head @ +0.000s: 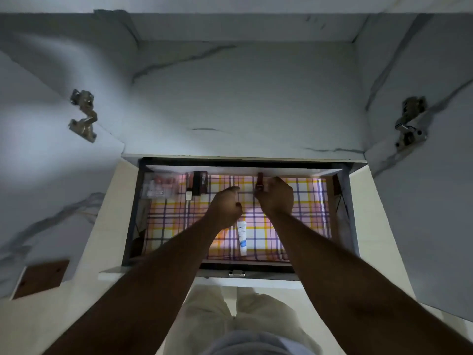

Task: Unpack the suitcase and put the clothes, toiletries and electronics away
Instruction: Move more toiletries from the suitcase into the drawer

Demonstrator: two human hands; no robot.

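Over the open drawer [133, 226], our right hand [277, 198] gripped a red tube [259, 181]; our left hand [226, 207] was curled shut, its hold unclear.

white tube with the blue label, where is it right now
In the head view the white tube lies flat on the checked liner near the front middle of the open drawer, between the two forearms and just below the left hand.
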